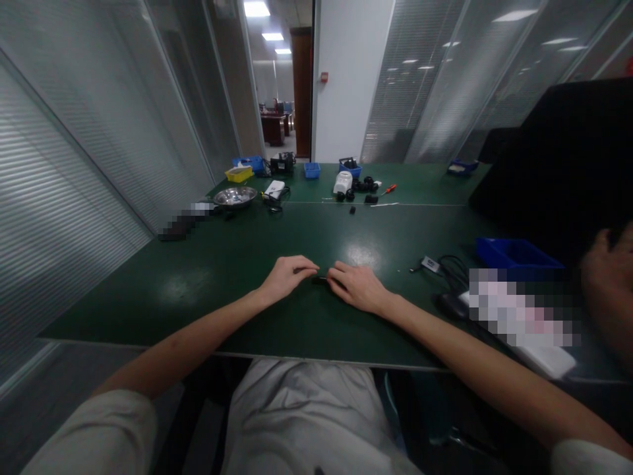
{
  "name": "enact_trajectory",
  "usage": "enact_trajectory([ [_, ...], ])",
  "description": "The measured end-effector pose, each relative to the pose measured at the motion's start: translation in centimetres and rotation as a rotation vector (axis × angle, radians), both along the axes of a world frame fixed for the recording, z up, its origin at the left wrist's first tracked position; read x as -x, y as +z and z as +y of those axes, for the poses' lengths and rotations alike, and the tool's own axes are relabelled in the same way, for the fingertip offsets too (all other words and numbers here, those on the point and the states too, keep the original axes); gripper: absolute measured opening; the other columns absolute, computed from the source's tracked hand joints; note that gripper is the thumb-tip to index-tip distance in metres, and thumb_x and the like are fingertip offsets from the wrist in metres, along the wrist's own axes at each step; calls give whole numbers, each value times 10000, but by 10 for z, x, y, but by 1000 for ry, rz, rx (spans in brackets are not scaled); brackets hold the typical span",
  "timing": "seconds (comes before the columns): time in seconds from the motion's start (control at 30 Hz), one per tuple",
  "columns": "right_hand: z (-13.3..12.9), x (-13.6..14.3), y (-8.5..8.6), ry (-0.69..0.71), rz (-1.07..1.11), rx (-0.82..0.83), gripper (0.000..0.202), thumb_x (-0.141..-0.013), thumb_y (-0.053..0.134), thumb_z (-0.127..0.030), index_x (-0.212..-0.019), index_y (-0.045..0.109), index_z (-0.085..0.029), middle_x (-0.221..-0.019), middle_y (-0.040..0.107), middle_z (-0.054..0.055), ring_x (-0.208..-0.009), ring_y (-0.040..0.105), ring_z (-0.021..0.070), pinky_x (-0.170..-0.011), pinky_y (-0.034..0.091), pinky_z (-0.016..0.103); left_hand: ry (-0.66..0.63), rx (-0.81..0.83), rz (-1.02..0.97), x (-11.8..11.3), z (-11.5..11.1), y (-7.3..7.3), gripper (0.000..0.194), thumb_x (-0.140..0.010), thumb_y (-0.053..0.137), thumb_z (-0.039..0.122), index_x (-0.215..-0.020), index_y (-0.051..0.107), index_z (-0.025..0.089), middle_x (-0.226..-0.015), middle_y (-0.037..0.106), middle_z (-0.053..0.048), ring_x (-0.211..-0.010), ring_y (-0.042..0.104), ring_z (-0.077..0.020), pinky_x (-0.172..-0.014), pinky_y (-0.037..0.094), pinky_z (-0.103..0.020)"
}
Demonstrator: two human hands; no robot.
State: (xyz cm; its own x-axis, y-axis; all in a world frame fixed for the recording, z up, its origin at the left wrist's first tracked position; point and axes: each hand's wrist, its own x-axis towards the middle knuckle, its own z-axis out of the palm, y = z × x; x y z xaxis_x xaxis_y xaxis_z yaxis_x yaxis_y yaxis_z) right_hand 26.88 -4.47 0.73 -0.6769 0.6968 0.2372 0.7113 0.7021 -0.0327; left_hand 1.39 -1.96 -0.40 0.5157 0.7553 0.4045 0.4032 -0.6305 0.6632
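Note:
My left hand is just above the green table, its thumb and fingers pinched together. A small dark piece shows between them, too small to name. Beside it, my right hand rests on the table with bent fingers. Its thumb and fingertips close on the end of a small, flat dark object that lies between the two hands. The rest of that object is hidden under the right fingers.
To the right lie a cable with a grey adapter, a black mouse, a blue tray and another person's hand. Farther back stand a metal bowl, a white device, an orange screwdriver and several small bins.

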Motion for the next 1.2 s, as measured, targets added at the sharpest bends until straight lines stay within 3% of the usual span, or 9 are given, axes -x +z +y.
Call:
enact_trajectory([
  [0.1,0,0,0,-3,-2,-7,305,-1100,392,-383,-1092,650,-221,-1009,639,60,-715,547,147,-586,241,300,37,-111,80,0,11,-1,187,-991,664,276,-1050,816,183,-1066,741,-92,-973,696,-214,-898,547,-336],
  [0.23,-1,-1,-1,-2,21,5,318,-1103,389,-393,-1075,654,-221,-1004,637,54,-726,555,147,-601,263,294,-24,-134,193,2,20,-5,175,-1001,639,241,-997,798,167,-1024,741,-88,-980,684,-216,-930,533,-348],
  [0.33,-1,-5,-1,-15,109,20,307,-1103,401,-391,-1083,656,-222,-1000,634,45,-738,561,149,-625,301,288,-35,-122,164,6,14,-4,224,-1034,573,224,-1085,785,174,-1117,738,-88,-1073,670,-221,-995,515,-366],
  [0.5,5,-12,-1,-66,372,50,273,-1093,429,-371,-1042,644,-211,-992,639,48,-801,586,161,-701,384,283,88,-112,52,4,-8,8,309,-1075,483,254,-1263,719,188,-1254,690,-105,-1125,642,-225,-978,521,-374],
  [0.7,12,-16,-4,-79,479,62,271,-1082,444,-375,-1002,648,-215,-962,649,51,-826,602,177,-735,422,298,-118,-179,288,-8,-13,10,238,-1019,639,344,-1187,750,217,-1181,730,-83,-1110,630,-241,-991,466,-401],
  [0.83,12,-16,-4,-87,474,74,270,-1078,454,-382,-1008,655,-215,-969,659,55,-824,605,179,-736,427,301,-63,-141,293,6,-3,7,220,-1000,671,323,-1174,741,208,-1146,735,-78,-1084,642,-236,-974,469,-394],
  [1.0,11,-16,-2,-79,474,75,271,-1081,454,-377,-1003,654,-211,-977,654,52,-826,603,174,-737,426,299,-99,-126,256,11,3,6,166,-1008,653,286,-1130,728,203,-1270,695,-85,-1214,621,-233,-1062,466,-386],
  [1.1,10,-16,-1,-80,466,78,282,-1082,451,-386,-1008,657,-207,-971,651,54,-801,592,170,-724,421,299,-118,-120,321,8,1,10,203,-1040,593,283,-1194,698,202,-1220,704,-90,-1135,655,-225,-1017,492,-375],
  [1.2,10,-17,-1,-92,470,79,297,-1084,447,-398,-1001,659,-208,-947,644,48,-782,584,167,-714,418,299,-136,-141,396,24,2,15,239,-1055,555,304,-1220,696,203,-1177,708,-98,-1114,658,-229,-994,500,-362],
])
